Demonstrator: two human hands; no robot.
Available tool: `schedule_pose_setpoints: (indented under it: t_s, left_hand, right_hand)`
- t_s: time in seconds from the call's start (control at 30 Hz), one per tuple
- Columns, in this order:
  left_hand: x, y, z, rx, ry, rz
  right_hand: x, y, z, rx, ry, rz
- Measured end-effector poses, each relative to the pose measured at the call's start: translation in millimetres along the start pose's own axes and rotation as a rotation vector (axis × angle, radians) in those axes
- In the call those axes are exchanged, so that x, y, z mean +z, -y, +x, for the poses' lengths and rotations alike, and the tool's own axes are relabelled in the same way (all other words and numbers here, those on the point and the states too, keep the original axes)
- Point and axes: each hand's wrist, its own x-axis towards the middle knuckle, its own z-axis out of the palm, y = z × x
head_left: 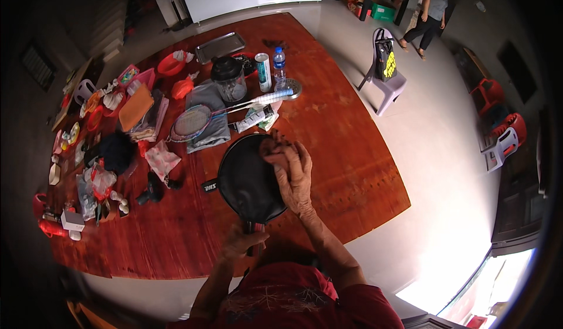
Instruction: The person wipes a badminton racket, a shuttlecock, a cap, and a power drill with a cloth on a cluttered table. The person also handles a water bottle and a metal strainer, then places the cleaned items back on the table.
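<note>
A table tennis paddle in a black cover (246, 179) is held flat in front of me, above the near part of the table. My left hand (237, 242) is closed round its striped handle (255, 235), which sticks out of the cover toward me. At the upper right rim, my right hand (296, 179) presses a crumpled reddish-brown thing (273, 151), which looks like a cloth, against the black face. Its fingertips are partly hidden. A small black tag (209, 186) with light lettering juts from the cover's left edge.
The reddish wooden table (346, 176) carries a badminton racket (193, 122), a lidded jar (227, 80), a tall can (263, 72), a water bottle (279, 62) and a metal tray (220, 47). Clutter fills its left side. A chair (388, 85) with a bag and a walking person (431, 15) are beyond.
</note>
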Motion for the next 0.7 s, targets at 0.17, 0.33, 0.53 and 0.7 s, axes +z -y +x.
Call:
schedule_pose_setpoints:
  t_s: [0.17, 0.33, 0.53, 0.7]
  left_hand:
    - [3.4, 4.3, 8.1, 0.000, -0.137, -0.038]
    - [12.9, -6.5, 18.4, 0.245, -0.266, -0.052]
    - [-2.3, 2.4, 41.3, 0.768, -0.264, 0.062]
    - [-2.5, 4.8, 25.4, 0.677, 0.286, -0.710]
  right_hand:
    - [8.7, 7.0, -25.7, 0.316, -0.039, 0.593]
    - [5.5, 40.5, -47.5, 0.529, 0.149, 1.107]
    - [17.0, 56.2, -77.8, 0.222, 0.302, 0.873]
    - [2.3, 70.2, -88.0, -0.108, 0.384, 0.293]
